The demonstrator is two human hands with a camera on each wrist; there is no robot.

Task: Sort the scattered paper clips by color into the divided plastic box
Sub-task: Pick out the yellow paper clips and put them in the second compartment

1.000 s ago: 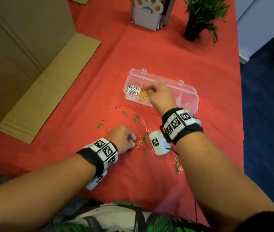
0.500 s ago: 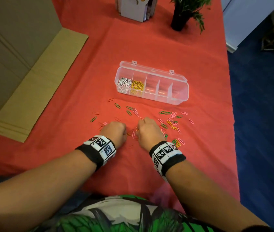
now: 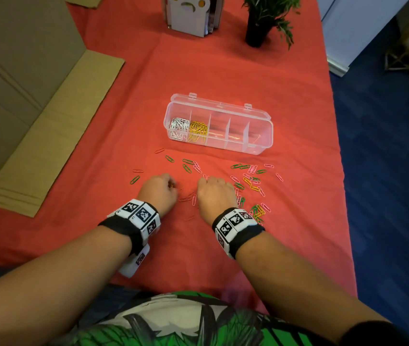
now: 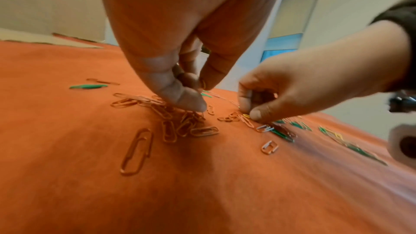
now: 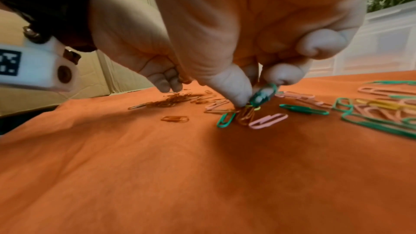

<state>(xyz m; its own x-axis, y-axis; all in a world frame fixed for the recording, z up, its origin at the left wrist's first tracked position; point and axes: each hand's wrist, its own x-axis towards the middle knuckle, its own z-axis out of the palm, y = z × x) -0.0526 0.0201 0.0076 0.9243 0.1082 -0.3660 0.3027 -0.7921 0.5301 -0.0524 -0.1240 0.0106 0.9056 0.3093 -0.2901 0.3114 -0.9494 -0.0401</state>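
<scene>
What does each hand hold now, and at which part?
The right hand pinches a green paper clip at its lower end. The left hand seems to pinch an orange clip, mostly hidden.

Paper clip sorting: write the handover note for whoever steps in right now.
Left hand: fingers curled, pinching orange clips from a small pile on the cloth.
Right hand: pinching a green clip over a mixed cluster.
Divided plastic box: open, beyond the hands. White clips fill the leftmost compartment, yellow clips the next; the other three compartments look empty.
Done: most white and yellow sorted.
Left: green, pink and orange clips, plus a few stray yellow ones, lie scattered on the red tablecloth between box and hands.
</scene>
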